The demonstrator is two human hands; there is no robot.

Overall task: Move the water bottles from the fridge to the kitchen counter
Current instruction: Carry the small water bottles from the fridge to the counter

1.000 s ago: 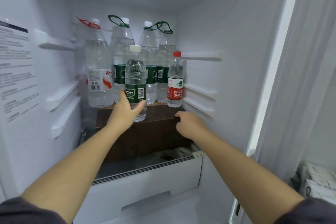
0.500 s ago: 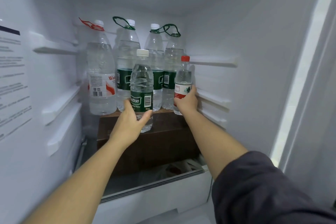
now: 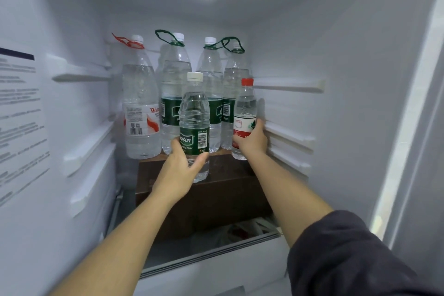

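Inside the fridge (image 3: 336, 31), the right hand (image 3: 252, 142), empty and low by the brown box (image 3: 228, 187) a second ago, now wraps the red-capped bottle (image 3: 245, 108) at centre right. The left hand (image 3: 182, 170) keeps its grip on the green-label bottle (image 3: 194, 113) at centre, so both look ready to leave for the table. The ribbed right wall (image 3: 288, 137) sits just beside the red-capped bottle and four tall bottles (image 3: 141, 108) crowd close behind, leaving open room only toward the lower frame, above the drawer (image 3: 216, 271).

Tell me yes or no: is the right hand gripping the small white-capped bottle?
No, the right hand grips the red-capped bottle; the left hand holds the small white-capped bottle.
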